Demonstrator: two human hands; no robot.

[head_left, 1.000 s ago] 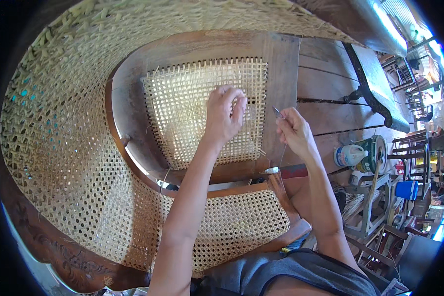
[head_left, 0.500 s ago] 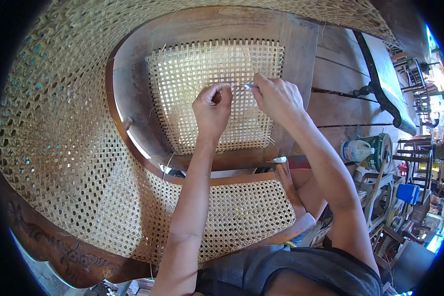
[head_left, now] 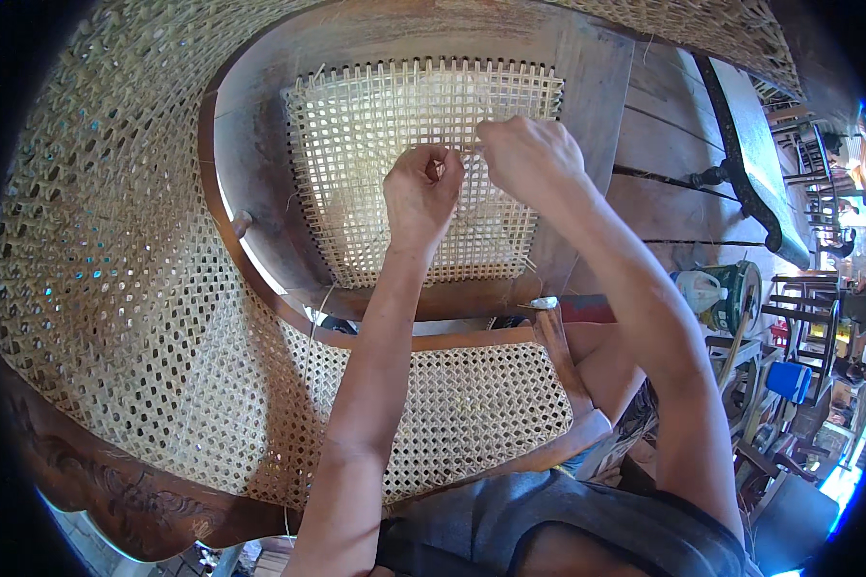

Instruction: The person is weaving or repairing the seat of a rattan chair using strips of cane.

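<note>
Above a panel of woven cane (head_left: 356, 173) set in a wooden frame (head_left: 255, 163), my two hands are close together. My left hand (head_left: 423, 188) is closed in a pinch, and a short thin cane strand (head_left: 470, 149) shows between it and my right hand. My right hand (head_left: 532, 159) is closed, its fingertips at the strand's other side. The small silvery blade seen in it half a second ago is now hidden by its fingers. Cane ends stick up along the panel's far edge, where it is laced through holes in the wood.
Finished cane webbing (head_left: 481, 413) in a carved wooden frame (head_left: 115, 490) curves along the left and near side. A wooden peg (head_left: 241, 224) stands on the frame's left. At right are a slatted wooden surface (head_left: 664, 207), a white plastic jug (head_left: 698, 290), a green bucket (head_left: 744, 288) and a blue box (head_left: 788, 381).
Both hands have shifted slightly away from me, the left also to the right, and come closer together. My right hand has turned, and the silvery blade no longer shows.
</note>
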